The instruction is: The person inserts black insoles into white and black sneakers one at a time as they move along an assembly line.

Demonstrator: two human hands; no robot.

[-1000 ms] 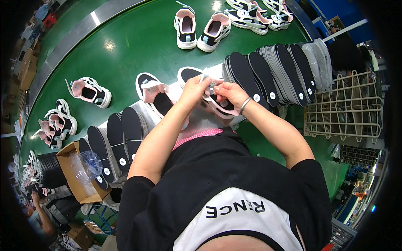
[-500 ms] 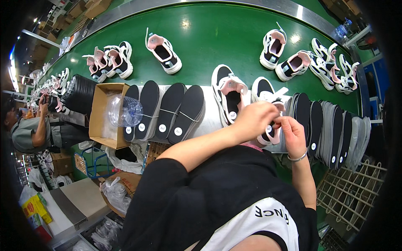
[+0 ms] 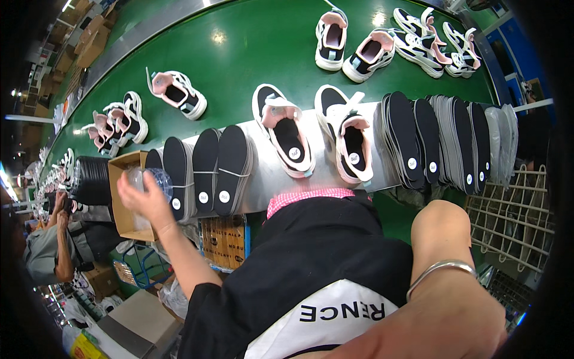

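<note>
1. Green worktable (image 3: 239,60); two black-white-pink sneakers (image 3: 353,143) side by side, heels on the metal strip (image 3: 323,164).
2. Half a second ago, both hands met at the right-hand sneaker; now apart, neither touching it.
3. Left hand (image 3: 143,194): fingers spread, blurred, at cardboard box (image 3: 124,224); contact unclear.
4. Right hand (image 3: 439,326): near camera, fingers hidden; cannot tell state.

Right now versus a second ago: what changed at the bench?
Left hand let go of the near right-hand shoe and swung left to the cardboard box; touching or not, can't tell. Right hand let go too and drew back to the view's lower right. Unchanged: that shoe, its left neighbour and the insole stacks keep their places, though the view shifted.
</note>
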